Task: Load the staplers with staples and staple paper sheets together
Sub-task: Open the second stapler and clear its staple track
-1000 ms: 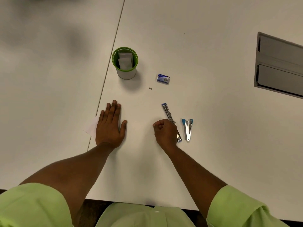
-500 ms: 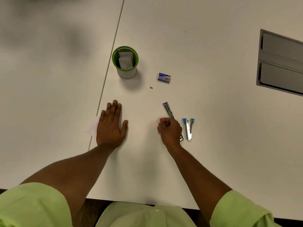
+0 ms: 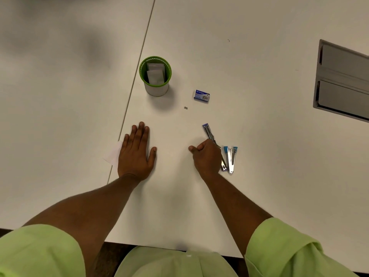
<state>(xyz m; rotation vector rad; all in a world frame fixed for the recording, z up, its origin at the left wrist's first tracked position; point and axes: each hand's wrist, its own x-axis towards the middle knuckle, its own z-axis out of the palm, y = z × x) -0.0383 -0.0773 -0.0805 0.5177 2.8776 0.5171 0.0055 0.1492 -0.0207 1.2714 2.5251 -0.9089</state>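
The left hand (image 3: 135, 154) lies flat on the table (image 3: 259, 156), fingers straight, covering part of a paper (image 3: 113, 154). The right hand (image 3: 206, 156) is curled beside an open purple stapler (image 3: 208, 131); whether it pinches anything cannot be told, and it hides the stapler's middle. Just right lies a blue stapler (image 3: 231, 158). Farther off sit a loose staple strip (image 3: 185, 108), a staple box (image 3: 201, 96) with unreadable print, and a green cup (image 3: 155, 76) holding papers.
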